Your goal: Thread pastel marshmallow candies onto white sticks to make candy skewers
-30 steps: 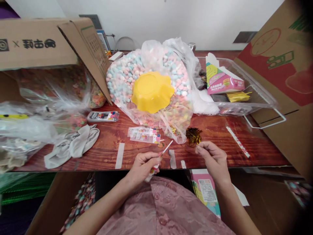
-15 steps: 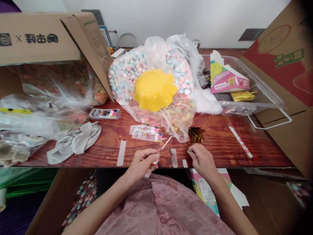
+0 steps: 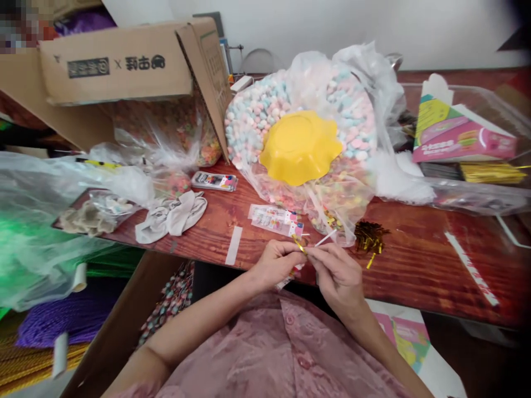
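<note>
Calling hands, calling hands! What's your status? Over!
Left hand pinching small packet, right hand pinching gold tie. White stick poking out beyond. Yellow bowl farther back, seemingly out of the way.

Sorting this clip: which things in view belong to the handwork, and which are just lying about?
Seemingly in use: gold strip, at the fingertips of the left hand and right hand; white stick; small packet; likely shiny gold pile.
Seemingly lying about: yellow bowl; grey cloth; cardboard box.
</note>
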Available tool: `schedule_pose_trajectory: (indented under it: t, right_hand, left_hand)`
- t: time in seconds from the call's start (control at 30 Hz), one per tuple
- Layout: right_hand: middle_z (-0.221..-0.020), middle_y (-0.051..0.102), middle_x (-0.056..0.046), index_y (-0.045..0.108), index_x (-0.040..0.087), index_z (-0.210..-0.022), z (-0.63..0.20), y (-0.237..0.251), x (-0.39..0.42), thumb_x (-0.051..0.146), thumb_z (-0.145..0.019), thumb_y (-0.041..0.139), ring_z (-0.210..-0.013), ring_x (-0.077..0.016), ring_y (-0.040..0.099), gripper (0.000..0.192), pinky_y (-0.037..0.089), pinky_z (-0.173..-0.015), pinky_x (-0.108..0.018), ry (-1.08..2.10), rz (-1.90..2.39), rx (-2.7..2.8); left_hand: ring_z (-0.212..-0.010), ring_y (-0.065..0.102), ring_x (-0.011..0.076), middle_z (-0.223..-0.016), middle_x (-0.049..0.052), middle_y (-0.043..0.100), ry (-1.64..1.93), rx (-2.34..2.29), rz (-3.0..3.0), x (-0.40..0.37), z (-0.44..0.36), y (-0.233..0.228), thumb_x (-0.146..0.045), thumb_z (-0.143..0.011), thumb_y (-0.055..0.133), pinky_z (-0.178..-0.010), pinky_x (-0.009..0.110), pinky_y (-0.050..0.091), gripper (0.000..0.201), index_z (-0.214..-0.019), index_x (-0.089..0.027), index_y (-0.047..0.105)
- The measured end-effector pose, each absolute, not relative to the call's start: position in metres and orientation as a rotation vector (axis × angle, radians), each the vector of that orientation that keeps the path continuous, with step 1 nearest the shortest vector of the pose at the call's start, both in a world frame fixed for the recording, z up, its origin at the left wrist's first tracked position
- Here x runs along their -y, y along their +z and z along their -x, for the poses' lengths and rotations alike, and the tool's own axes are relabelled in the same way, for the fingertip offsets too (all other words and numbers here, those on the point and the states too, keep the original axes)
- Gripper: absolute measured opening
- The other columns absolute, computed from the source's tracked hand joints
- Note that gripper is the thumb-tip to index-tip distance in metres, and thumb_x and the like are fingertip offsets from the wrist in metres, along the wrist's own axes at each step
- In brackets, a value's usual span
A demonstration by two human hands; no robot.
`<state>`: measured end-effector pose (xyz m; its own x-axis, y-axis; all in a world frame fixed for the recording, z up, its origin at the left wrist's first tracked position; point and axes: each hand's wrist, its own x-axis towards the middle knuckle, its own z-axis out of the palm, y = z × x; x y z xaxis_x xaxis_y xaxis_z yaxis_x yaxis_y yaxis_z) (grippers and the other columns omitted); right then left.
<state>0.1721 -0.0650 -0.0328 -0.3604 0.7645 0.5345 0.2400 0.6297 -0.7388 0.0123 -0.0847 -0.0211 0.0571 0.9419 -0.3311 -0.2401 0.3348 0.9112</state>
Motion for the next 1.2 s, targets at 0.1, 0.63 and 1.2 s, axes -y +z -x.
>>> schedule_pose_trajectory:
  t: [0.1,0.63,1.2]
  right_hand:
    - [-0.083,0.069,-0.005,0.076,0.026,-0.108,-0.166,-0.040,0.060,0.012,-0.093,0.056,-0.074,-0.0170,0.063,0.029,0.051,-0.064,-0.030,0.741,0.792,1.927]
    - [-0.082,0.071,-0.002,0.070,0.023,-0.097,-0.166,-0.044,0.069,0.022,-0.085,0.070,-0.071,-0.0166,0.065,0.012,0.053,-0.069,-0.029,0.825,0.996,1.715]
    - [-0.074,0.061,-0.006,0.061,0.018,-0.087,-0.182,-0.033,0.046,0.004,-0.093,0.040,-0.068,-0.0180,0.051,0.025,0.047,-0.068,-0.035,0.549,0.093,2.400]
  left_hand:
    - [-0.053,0.048,0.0074,-0.060,0.000,0.059,1.039,-1.150,-0.757,0.089,-0.004,-0.018,-0.035,-0.066,0.072,-0.053,0.021,0.041,0.021,-0.066,-0.014,0.073]
    - [-0.049,0.043,0.0063,-0.057,-0.002,0.054,1.101,-1.113,-0.829,0.089,0.004,-0.018,-0.052,-0.069,0.078,-0.048,0.021,0.033,0.041,-0.063,-0.015,0.062]
    - [-0.046,0.056,0.0082,-0.055,-0.002,0.063,0.476,-0.886,-0.809,0.087,0.029,-0.011,-0.045,-0.057,0.090,-0.044,0.019,0.048,0.039,-0.064,-0.013,0.069]
